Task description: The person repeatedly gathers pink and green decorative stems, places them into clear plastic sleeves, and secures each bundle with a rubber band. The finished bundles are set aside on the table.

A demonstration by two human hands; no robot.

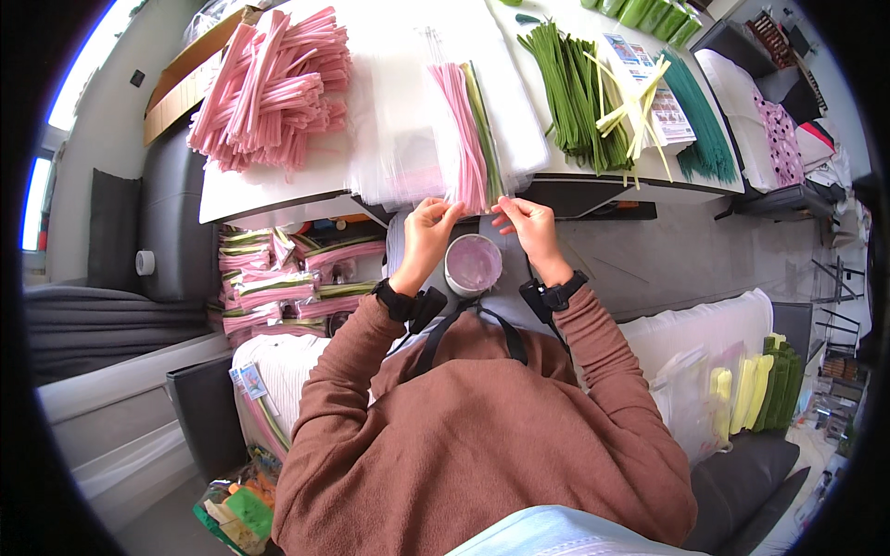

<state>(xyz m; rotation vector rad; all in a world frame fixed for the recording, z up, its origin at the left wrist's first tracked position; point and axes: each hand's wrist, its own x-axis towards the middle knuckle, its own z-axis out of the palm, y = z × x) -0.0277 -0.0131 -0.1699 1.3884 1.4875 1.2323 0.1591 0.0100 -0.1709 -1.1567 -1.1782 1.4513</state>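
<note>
A clear plastic bag holding pink chenille stems (459, 139), with yellow and green stems along its right side, lies at the table's front edge. The bag's near end reaches slightly over that edge. My left hand (431, 226) pinches its left corner between thumb and fingertips. At the right corner, my right hand (526, 224) has thumb and index finger closed on the plastic, the other fingers loosely curled. Under the bundle and to its left is a stack of flat clear bags (393, 132). Between my forearms, below the table edge, stands a round tub (474, 263) with a pinkish inside.
Loose pink stems (278, 90) are heaped at the table's left. Dark green stems (573, 104), pale yellow stems (634, 111), printed cards (660, 104) and teal stems (699, 125) lie right. Filled packets (271, 278) are piled lower left. Yellow bundles (751, 389) rest on the seat behind me, right.
</note>
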